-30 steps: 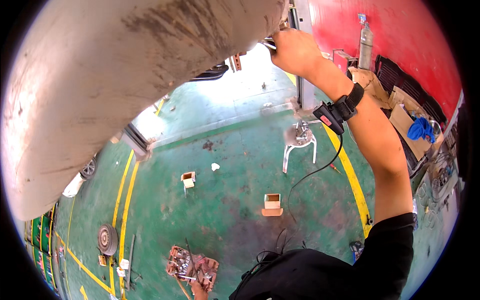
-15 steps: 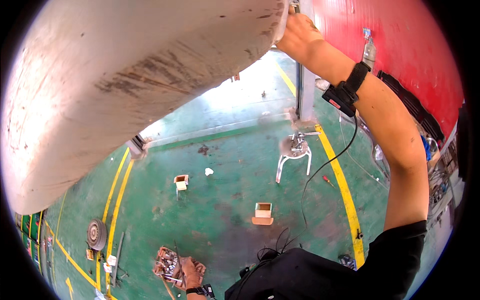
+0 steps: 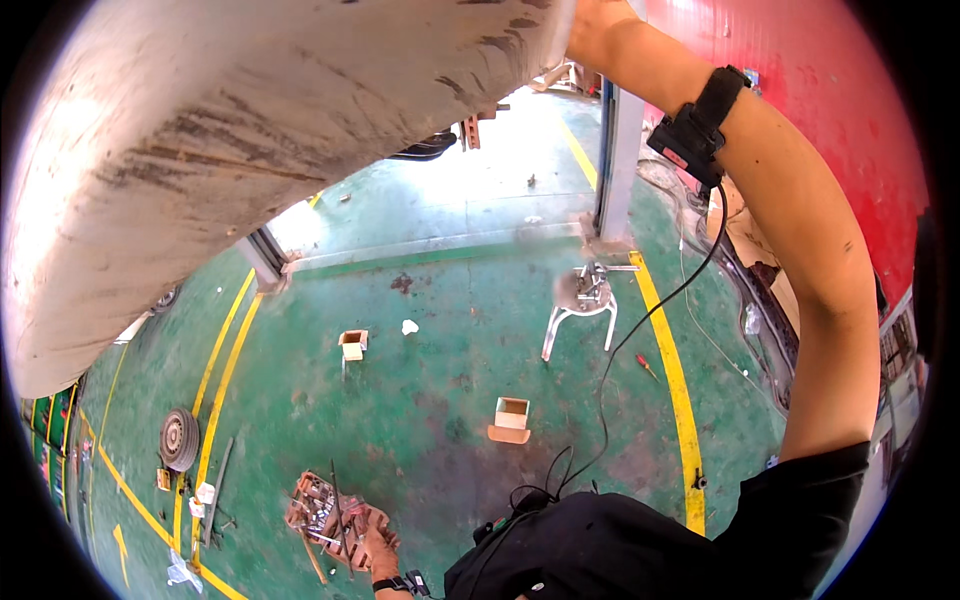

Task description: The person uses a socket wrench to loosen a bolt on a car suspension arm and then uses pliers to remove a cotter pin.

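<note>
A scuffed, pale curved vehicle panel [image 3: 300, 130] hangs overhead from the upper left. My right hand [image 3: 598, 28] is raised to its edge at the top. Its fingers are cut off by the frame and the panel, so their grip is hidden. A black strap with a small box [image 3: 700, 128] circles that forearm. Low down, my left hand [image 3: 380, 552] has curled fingers and overlaps an orange-brown tool tray [image 3: 375, 518] full of metal pieces. Beside those fingers slants a long dark rod [image 3: 338, 505]; whether they grip it is unclear.
A white stool [image 3: 583, 290] holds metal tools. On the green floor lie an open carton [image 3: 511, 412], a smaller box [image 3: 353, 345], a red-handled screwdriver [image 3: 646, 366] and a wheel [image 3: 180, 440]. A grey post [image 3: 620, 160] stands before the red wall [image 3: 820, 100]; a black cable [image 3: 605, 390] hangs down.
My right hand has risen toward the top edge, its fingers leaving view. The view has shifted a little. My left hand now sits nearer the tray's right side.
</note>
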Available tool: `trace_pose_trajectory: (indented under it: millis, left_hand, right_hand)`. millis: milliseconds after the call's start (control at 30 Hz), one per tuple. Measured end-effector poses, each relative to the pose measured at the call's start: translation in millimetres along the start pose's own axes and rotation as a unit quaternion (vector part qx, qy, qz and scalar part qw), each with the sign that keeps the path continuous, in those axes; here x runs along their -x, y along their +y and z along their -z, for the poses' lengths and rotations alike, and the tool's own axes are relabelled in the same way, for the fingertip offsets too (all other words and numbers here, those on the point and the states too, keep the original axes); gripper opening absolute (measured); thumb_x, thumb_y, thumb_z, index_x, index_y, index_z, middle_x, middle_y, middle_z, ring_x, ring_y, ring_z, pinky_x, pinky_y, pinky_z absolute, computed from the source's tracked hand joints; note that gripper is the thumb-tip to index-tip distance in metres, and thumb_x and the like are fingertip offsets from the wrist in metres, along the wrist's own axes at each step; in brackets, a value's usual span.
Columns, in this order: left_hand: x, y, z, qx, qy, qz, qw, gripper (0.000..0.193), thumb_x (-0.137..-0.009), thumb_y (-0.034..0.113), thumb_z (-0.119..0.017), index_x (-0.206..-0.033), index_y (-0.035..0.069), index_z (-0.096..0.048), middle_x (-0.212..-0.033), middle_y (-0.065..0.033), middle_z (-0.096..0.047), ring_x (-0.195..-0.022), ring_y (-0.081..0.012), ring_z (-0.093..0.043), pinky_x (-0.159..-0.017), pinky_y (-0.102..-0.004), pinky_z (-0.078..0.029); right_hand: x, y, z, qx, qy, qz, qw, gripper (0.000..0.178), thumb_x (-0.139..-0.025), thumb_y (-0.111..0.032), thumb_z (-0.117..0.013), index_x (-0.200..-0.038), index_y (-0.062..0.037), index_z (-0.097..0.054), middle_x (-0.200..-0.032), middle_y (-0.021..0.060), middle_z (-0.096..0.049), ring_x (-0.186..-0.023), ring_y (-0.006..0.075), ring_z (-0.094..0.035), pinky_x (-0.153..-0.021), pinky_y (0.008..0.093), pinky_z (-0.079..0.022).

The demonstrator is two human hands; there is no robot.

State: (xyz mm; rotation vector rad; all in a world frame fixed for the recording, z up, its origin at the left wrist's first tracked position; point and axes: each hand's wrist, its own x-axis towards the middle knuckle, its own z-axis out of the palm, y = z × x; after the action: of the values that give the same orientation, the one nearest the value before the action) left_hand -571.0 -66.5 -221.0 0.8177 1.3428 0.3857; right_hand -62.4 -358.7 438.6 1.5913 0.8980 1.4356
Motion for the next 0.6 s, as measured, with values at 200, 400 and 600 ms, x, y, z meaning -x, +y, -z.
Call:
trace_pose_trajectory:
  millis: [200, 400, 600]
  left_hand:
    - [-19.8, -36.5, 20.3, 0.017, 0.044, -0.007, 0.999, 0.03, -0.086, 0.035, -0.055, -0.084, 0.005, -0.055, -0.065, -0.0078, -0.052, -0.05, -0.0239, -0.052, -0.042, -0.0375, -0.041]
    - [-27.4, -57.0, 32.5, 0.012, 0.086, 0.015, 0.996, 0.028, -0.087, 0.032, -0.053, -0.081, 0.005, -0.052, -0.065, -0.0093, -0.053, -0.05, -0.0255, -0.054, -0.041, -0.0391, -0.043]
    - [-47.0, -70.9, 34.0, 0.013, 0.102, 0.036, 0.994, 0.028, -0.086, 0.032, -0.053, -0.081, 0.005, -0.052, -0.069, -0.0091, -0.054, -0.052, -0.0263, -0.055, -0.041, -0.0396, -0.044]
  right_hand:
    - [-11.7, 23.5, -17.1, -0.004, 0.116, 0.02, 0.993, 0.049, -0.087, -0.027, -0.054, -0.131, -0.007, -0.055, -0.144, 0.0178, -0.041, -0.137, 0.0351, -0.031, -0.11, 0.0578, -0.024]
    - [-5.9, 34.3, -10.5, -0.118, 0.086, -0.025, 0.989, 0.044, -0.087, -0.026, -0.052, -0.126, -0.0065, -0.058, -0.136, 0.0178, -0.047, -0.132, 0.033, -0.037, -0.107, 0.0549, -0.029]
    - [-8.0, 40.0, -5.0, -0.169, 0.023, -0.056, 0.984, 0.04, -0.087, -0.025, -0.051, -0.12, -0.006, -0.062, -0.129, 0.0178, -0.054, -0.128, 0.0309, -0.043, -0.104, 0.052, -0.033]
